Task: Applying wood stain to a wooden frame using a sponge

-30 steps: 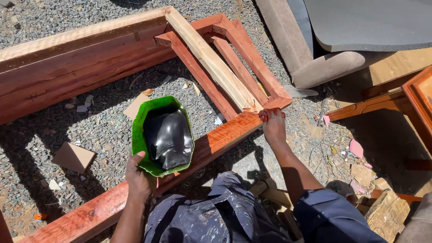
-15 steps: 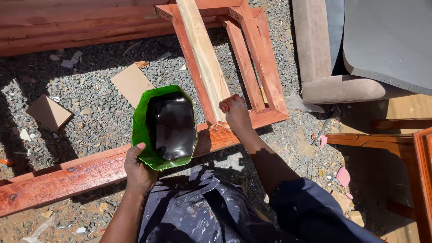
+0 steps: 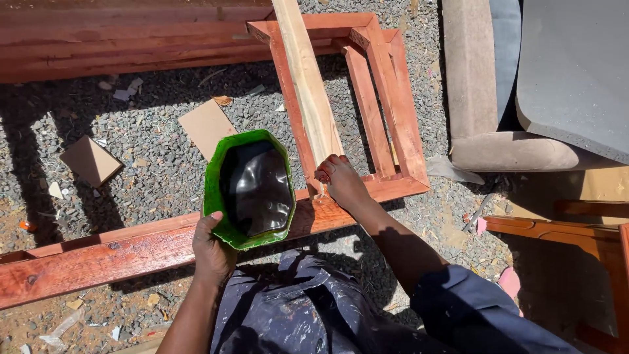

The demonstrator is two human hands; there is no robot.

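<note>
Gripping green container [image 3: 252, 190] in left hand [image 3: 213, 246] | right hand [image 3: 341, 180] fisted on red frame [image 3: 386, 98] | pale plank [image 3: 308, 85] beside

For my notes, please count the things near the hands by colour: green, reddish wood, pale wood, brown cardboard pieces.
Green container: 1
Reddish wooden frame: 1
Pale wooden plank: 1
Brown cardboard pieces: 2
Total: 5
</note>
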